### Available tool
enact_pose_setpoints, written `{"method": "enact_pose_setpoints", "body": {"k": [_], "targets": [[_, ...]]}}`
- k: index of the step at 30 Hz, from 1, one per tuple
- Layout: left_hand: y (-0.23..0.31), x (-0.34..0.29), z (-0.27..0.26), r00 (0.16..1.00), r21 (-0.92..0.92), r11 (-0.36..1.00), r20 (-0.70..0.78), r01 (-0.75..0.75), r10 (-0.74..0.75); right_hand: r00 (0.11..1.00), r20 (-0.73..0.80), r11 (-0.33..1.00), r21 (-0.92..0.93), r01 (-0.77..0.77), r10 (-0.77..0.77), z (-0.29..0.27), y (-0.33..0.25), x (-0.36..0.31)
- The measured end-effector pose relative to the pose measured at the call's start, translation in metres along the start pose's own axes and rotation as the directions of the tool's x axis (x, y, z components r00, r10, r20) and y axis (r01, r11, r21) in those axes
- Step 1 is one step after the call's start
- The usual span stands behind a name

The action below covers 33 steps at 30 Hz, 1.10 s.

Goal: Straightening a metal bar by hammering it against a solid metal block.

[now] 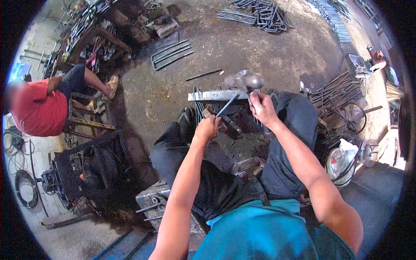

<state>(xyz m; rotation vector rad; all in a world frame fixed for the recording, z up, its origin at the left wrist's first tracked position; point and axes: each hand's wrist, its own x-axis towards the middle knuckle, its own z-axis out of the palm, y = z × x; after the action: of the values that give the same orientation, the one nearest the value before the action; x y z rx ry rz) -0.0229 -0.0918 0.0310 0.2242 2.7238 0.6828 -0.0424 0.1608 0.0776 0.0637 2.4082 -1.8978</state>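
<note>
My left hand [207,128] is closed round a thin metal rod [227,105], which slants up and away to the right. The rod's far end lies over a pale steel bar [212,95], set crosswise between my knees. My right hand [263,108] grips a hammer by its handle. The hammer's head [245,81] is just beyond the bar, above the rod's far end, and slightly blurred. Whether the head touches the rod I cannot tell. Several more rods [198,112] stand below the bar's left end, beside my left hand.
One loose rod [203,75] lies on the floor ahead, near some bent rods [171,54]. A pile of bent rods [271,16] is farther off. A person in a red shirt [41,108] sits at left. Thin rods [333,95] and a white bag [344,156] are at right.
</note>
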Motion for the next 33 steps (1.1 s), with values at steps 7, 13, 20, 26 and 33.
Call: {"method": "enact_pose_setpoints", "body": {"k": [7, 13, 20, 26, 33], "targets": [[-0.002, -0.002, 0.003, 0.996, 0.074, 0.997, -0.086, 0.03, -0.023, 0.988, 0.01, 0.875, -0.465, -0.133, 0.156, 0.014, -0.011, 0.008], [-0.003, -0.002, 0.002, 0.987, 0.032, 0.997, -0.15, 0.064, -0.058, 0.966, -0.046, 0.892, -0.375, -0.251, 0.253, 0.012, -0.002, 0.011], [-0.006, -0.001, 0.003, 0.994, 0.016, 0.996, -0.057, 0.092, -0.091, 0.801, -0.05, 0.802, 0.058, -0.595, 0.597, -0.004, 0.018, 0.023], [0.001, -0.002, -0.001, 0.995, -0.012, 0.997, -0.053, 0.082, -0.082, 0.768, 0.086, 0.686, 0.394, -0.611, 0.635, -0.01, 0.007, 0.012], [-0.011, -0.001, -0.003, 0.996, -0.018, 1.0, -0.093, -0.016, 0.014, 0.977, -0.146, 0.986, -0.081, 0.144, -0.155, -0.006, -0.032, 0.007]]}}
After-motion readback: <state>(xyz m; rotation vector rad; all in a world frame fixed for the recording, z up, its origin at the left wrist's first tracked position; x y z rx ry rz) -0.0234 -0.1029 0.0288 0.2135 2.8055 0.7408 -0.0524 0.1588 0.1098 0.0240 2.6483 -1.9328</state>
